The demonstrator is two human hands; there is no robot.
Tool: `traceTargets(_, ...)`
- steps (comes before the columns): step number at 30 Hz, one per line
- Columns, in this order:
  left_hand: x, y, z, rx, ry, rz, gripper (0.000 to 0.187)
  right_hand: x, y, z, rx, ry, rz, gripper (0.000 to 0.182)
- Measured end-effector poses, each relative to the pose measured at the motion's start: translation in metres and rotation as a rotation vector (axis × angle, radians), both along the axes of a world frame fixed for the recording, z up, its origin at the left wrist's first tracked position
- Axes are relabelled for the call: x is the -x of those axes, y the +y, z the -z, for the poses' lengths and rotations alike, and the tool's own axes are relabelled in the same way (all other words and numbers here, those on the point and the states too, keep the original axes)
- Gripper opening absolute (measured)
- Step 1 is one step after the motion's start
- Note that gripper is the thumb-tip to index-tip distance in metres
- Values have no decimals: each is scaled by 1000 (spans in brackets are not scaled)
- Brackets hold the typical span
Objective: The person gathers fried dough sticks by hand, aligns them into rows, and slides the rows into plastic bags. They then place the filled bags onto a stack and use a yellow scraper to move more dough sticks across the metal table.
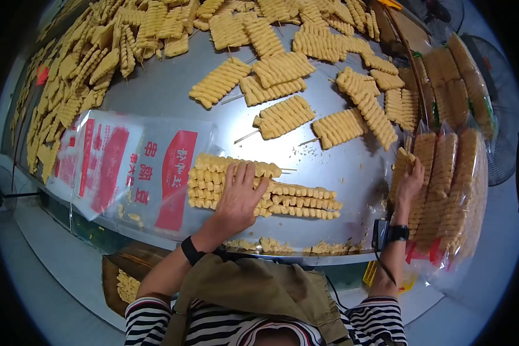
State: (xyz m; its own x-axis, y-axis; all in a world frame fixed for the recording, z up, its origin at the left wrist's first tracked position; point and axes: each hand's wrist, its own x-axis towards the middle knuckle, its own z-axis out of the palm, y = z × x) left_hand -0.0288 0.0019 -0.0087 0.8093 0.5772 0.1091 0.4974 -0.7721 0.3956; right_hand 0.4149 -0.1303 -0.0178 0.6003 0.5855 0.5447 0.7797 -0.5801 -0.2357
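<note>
Near the front of the surface (352,173), got a stack (305,203) of snacks under the left hand (239,198), with fingers spread across the top. Over by the bags (466,179), can't tell if pinching anything with the right hand (410,183), fingers curled. Probably light, stiff and crumbly, judging by the crumbs (330,248); worth holding palm-wide around the middle, not by the ends.

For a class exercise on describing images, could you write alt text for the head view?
A person's left hand rests on stacked ridged yellowish pieces on a metal table, while the right hand touches another piece beside filled clear bags at the right. Red-printed plastic packaging lies at the left; many loose pieces, some with sticks, spread over the far side.
</note>
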Motion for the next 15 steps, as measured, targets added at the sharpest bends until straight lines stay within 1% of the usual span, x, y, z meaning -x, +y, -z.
traceTargets(3,-3,1,1,-14,-46,5,63,-13,10,14,61,-30,4,30)
traceTargets(5,-2,1,3,-13,-61,-1,62,-8,18,18,43,-28,-1,31)
traceTargets(7,-1,1,5,-37,-55,-5,62,-2,24,22,49,-38,-71,32)
traceTargets(9,0,1,4,-32,-56,-3,62,8,35,19,83,-46,-36,35)
traceTargets(11,0,1,1,-34,-58,-5,62,31,55,5,51,-453,27,46)
traceTargets(12,1,-1,0,-6,-73,1,62,52,67,-11,10,-298,-137,62)
traceTargets(14,3,-2,-1,22,-77,9,63,65,87,5,125,-44,-546,71)
traceTargets(15,3,-2,0,-7,-53,3,63,95,97,-4,282,112,-580,74)
